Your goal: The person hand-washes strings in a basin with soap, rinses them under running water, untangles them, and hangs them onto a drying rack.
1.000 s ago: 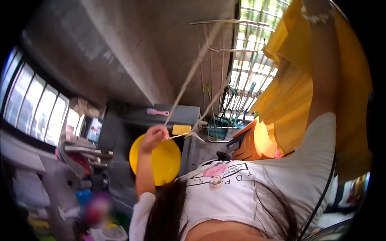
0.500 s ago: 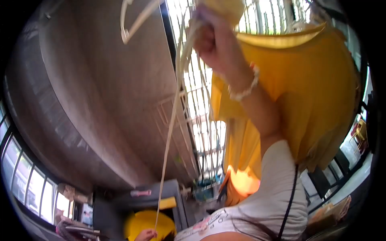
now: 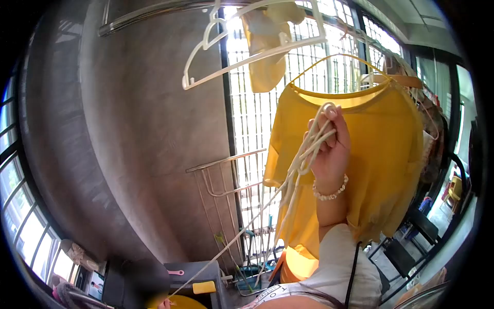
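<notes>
My right hand (image 3: pixel 332 147), with a beaded bracelet at the wrist, is raised and closed around a bunched, looped off-white cord (image 3: pixel 303 154). Behind it hangs a yellow shirt (image 3: pixel 381 134) on a hanger. One strand of the cord runs taut down to the lower left. There my left hand (image 3: pixel 164 304), mostly cut off by the bottom edge, pinches it in front of a yellow round thing (image 3: pixel 188 303). Loose strands dangle below my right hand.
Overhead are white plastic hangers (image 3: pixel 247 61) and a metal rail (image 3: pixel 149 19). A metal rack (image 3: pixel 226 167) leans at the grey wall beside the barred window. Below lies a grey sink (image 3: pixel 193 270) with a yellow sponge (image 3: pixel 204 287) on its rim. Black chairs (image 3: pixel 411 252) stand right.
My right hand has come down from the top of the view with the cord, now in front of the yellow shirt. The view has tilted upward, showing the hangers and rail.
</notes>
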{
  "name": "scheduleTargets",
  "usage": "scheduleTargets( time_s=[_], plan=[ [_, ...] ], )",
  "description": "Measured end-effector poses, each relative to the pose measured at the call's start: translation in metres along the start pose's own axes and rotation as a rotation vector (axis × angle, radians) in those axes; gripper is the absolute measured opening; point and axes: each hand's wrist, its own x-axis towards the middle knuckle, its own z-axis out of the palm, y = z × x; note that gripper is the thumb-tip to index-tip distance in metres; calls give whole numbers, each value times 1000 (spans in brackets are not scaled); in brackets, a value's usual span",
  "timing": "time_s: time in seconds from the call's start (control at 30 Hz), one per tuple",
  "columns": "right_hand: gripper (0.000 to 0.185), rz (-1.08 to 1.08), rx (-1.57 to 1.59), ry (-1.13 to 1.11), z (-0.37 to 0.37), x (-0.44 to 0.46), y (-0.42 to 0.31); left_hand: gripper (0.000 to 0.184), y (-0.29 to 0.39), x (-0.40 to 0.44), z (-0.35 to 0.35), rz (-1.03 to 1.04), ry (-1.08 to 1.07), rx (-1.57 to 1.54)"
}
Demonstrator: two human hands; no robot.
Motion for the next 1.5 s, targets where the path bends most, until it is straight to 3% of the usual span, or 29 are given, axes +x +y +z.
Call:
scheduleTargets(
  time_s=[0.27,0.33,0.4,0.43,0.47,0.5,0.53,0.57,0.6,0.63,0.73,0.77,0.83,0.87,0.93,0.97,1.0,1.03,1.07,1.1,1.13,1.2,1.23,1.3,1.33,1.4,1.43,1.5],
  plan=[
    [28,-103,4,17,15,-36,-27,20,-41,22,-37,96,292,111],
    [28,-114,37,22,14,-42,-29,21,-50,18,-55,197,373,221],
    [25,74,-281,117,9,-48,-32,22,-43,12,-68,383,457,431],
    [25,88,-276,128,9,-51,-33,22,-34,11,-72,495,509,559],
    [27,348,-519,3,10,-53,-32,24,2,-2,-65,500,508,728],
    [28,615,-744,-143,8,-54,-27,17,48,-16,-41,600,678,918],
    [24,702,-795,-343,3,-51,-20,12,92,-29,-27,846,735,1102],
    [24,734,-747,-363,2,-50,-15,9,151,-57,2,933,670,975],
    [21,839,-951,-581,4,-50,-13,9,181,-72,9,1108,608,983],
    [18,919,-1143,-822,1,-53,-10,12,211,-88,21,1121,505,912],
    [14,913,-1132,-1088,-12,-71,4,14,274,-105,41,1421,363,847],
    [14,941,-1147,-1163,-9,-70,5,13,290,-106,54,1406,325,705],
    [16,974,-1150,-1160,-10,-77,9,13,320,-122,78,1050,65,482],
    [16,980,-1217,-1141,-6,-79,9,15,329,-118,88,1158,-112,559],
    [19,1005,-1337,-1084,-4,-82,12,16,342,-117,119,1191,-170,746],
    [21,1029,-1397,-1036,-4,-85,15,18,353,-128,134,1071,-214,937],
    [21,1036,-1326,-1103,-1,-90,20,20,349,-132,149,1078,-226,806],
    [22,974,-1414,-991,-1,-95,23,22,344,-134,165,1094,-234,677],
    [23,910,-1502,-865,-1,-98,25,22,340,-131,175,981,-375,723],
    [23,914,-1451,-910,-4,-101,25,23,337,-129,182,868,-520,758],
    [25,960,-1443,-874,-7,-103,23,23,333,-131,188,837,-484,747],
    [27,1011,-1403,-859,-14,-101,39,20,329,-132,194,1142,-573,843],
    [25,1016,-1371,-850,-21,-102,44,20,332,-128,201,1111,-557,839],
    [21,949,-1200,-795,-34,-105,51,14,341,-122,214,1303,-422,370],
    [20,892,-1061,-742,-42,-109,51,14,343,-121,217,1286,-410,370],
    [19,781,-745,-638,-60,-115,53,7,350,-120,220,1557,-82,649],
    [20,733,-599,-597,-69,-118,56,7,354,-121,218,1547,-80,654],
    [22,663,-379,-534,-81,-121,63,8,364,-118,208,1403,-245,317]
  ],
)
